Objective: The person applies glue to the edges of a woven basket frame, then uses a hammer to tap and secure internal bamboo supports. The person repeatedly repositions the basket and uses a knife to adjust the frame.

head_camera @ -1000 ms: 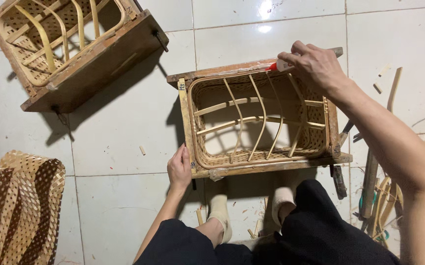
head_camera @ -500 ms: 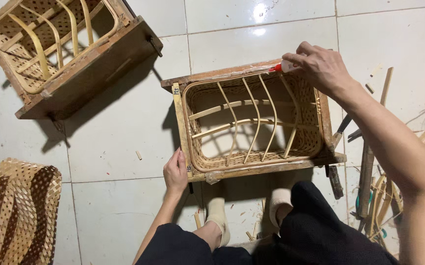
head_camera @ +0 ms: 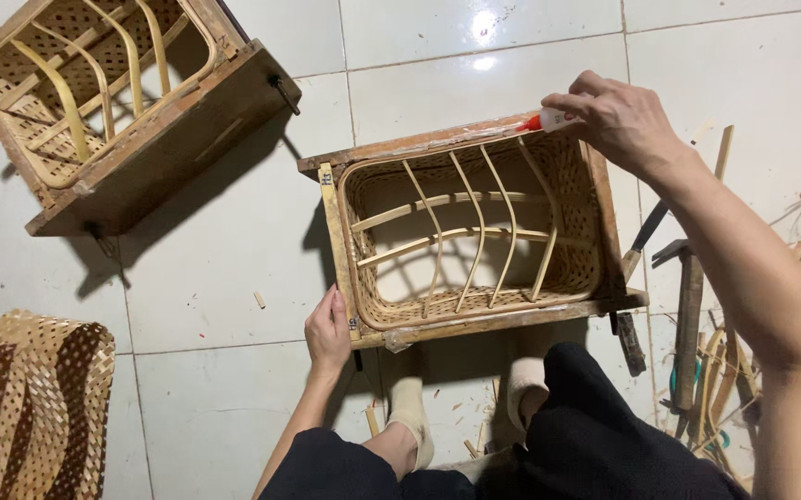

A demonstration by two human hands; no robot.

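A woven bamboo basket sits inside a wooden box frame (head_camera: 474, 324) on the tiled floor in front of me, with thin bamboo strips crossing its opening. My left hand (head_camera: 327, 331) grips the frame's near left corner. My right hand (head_camera: 615, 118) is at the far right corner and holds a small white tube with a red tip (head_camera: 545, 119), its tip touching the frame's far rim. My legs and socked feet (head_camera: 408, 417) rest just below the frame.
A second wooden frame with a basket (head_camera: 150, 139) lies tilted at the upper left. A finished woven basket (head_camera: 35, 407) stands at the lower left. A hammer (head_camera: 687, 315), a knife and several bamboo strips lie at the right.
The view has shifted a little, and the frame sits slightly lower and more to the left in the picture. Both hands keep their places on the frame.
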